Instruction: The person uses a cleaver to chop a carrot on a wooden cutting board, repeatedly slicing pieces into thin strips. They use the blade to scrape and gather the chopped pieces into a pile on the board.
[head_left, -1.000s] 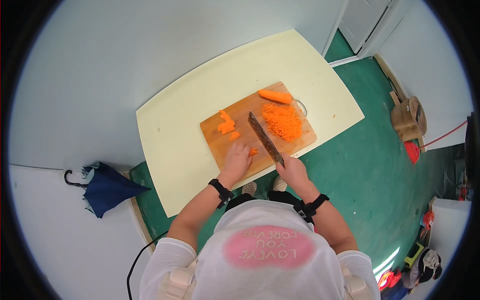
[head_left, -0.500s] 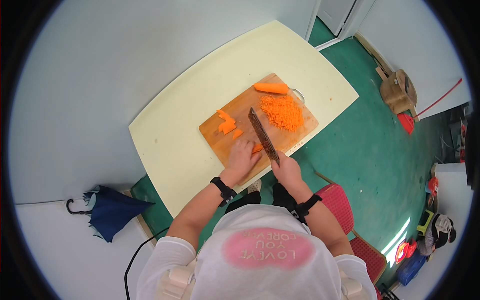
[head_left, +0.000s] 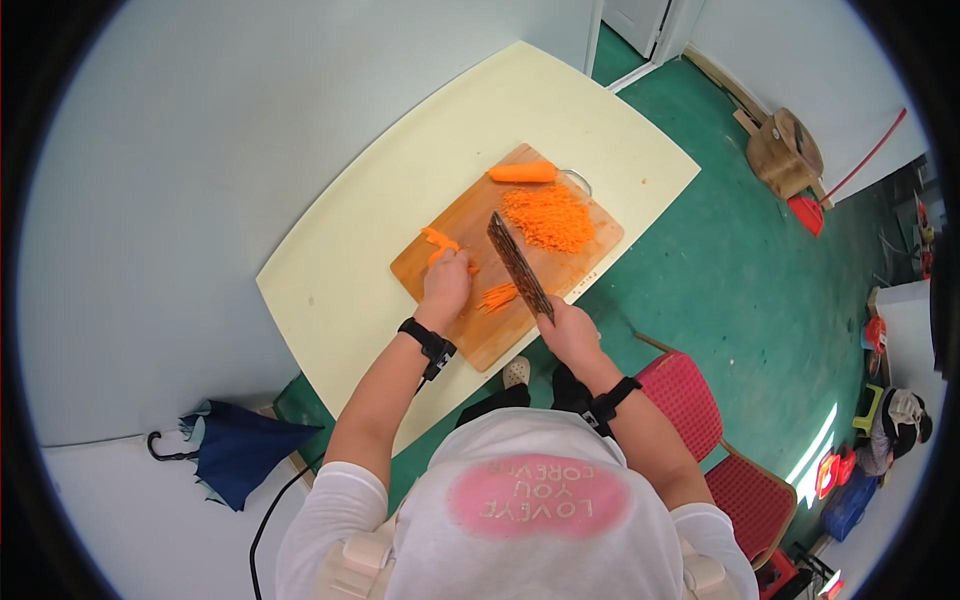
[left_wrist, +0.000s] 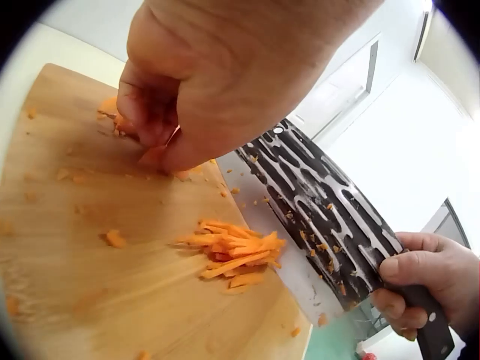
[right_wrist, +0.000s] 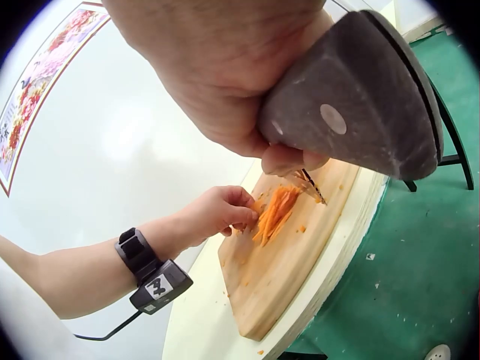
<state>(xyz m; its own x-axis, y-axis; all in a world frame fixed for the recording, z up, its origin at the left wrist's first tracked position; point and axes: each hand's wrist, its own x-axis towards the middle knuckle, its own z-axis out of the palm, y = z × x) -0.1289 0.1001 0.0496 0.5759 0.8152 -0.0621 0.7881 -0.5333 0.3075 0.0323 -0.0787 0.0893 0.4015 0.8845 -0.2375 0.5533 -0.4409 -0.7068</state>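
Note:
My right hand point(head_left: 573, 333) grips the black handle of a cleaver point(left_wrist: 322, 202), whose dark patterned blade stands over the wooden cutting board point(head_left: 415, 268). At the board's left part, my left hand point(head_left: 447, 285) reaches down with curled fingers, thumb and fingertips pinching a carrot slice point(left_wrist: 154, 156) low over the wood. Other carrot slices point(head_left: 437, 237) lie just beyond those fingers, partly hidden by them. A small bundle of carrot strips point(left_wrist: 238, 251) rests between the left hand and the blade. Right of the cleaver is a heap of finely chopped carrot point(head_left: 550, 218).
A larger piece of carrot point(head_left: 523, 173) lies along the board's far edge, near its metal handle point(head_left: 577, 180). The board sits on a pale yellow table point(head_left: 340, 240) against the wall. Red chairs point(head_left: 683, 405) stand at the right, and a blue umbrella point(head_left: 245, 455) is at the left.
My left hand has left the carrot beside the blade and moved away to the carrot slices, uncovering a bundle of strips. The right hand keeps hold of the cleaver. The head view has shifted.

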